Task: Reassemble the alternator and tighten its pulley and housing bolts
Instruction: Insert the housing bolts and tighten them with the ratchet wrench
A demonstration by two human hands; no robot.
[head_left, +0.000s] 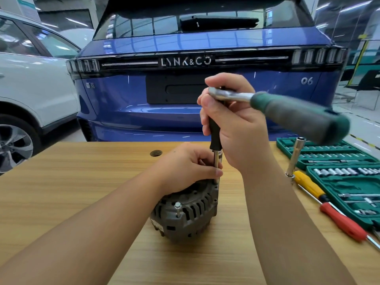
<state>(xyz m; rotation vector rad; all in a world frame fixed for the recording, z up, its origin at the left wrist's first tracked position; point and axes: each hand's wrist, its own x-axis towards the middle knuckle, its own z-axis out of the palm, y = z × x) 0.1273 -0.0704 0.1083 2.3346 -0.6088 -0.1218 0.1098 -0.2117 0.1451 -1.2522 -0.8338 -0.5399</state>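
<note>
- Fingers of my left hand (pixel 186 168) are pinched shut around the thin steel shaft of the extension bar (pixel 216 159), just above where it meets the alternator (pixel 185 214), guiding it onto a housing bolt I can't see under my knuckles.
- That alternator sits on the worktop (pixel 82 192) in front of me, its two housing halves already together; one through bolt (pixel 177 208) on the near side stands proud — not run down yet, I'd judge. The pulley is hidden from me, so I can't say whether it is done.
- My right hand (pixel 232 122) is raised above the left, fingers wrapped closed on the bar's black grip, with the ratchet (pixel 287 110) on top — its green handle sticks out to the right, blurred.
- Further right lie the screwdrivers (pixel 329 206) and the open socket set (pixel 349 182).
</note>
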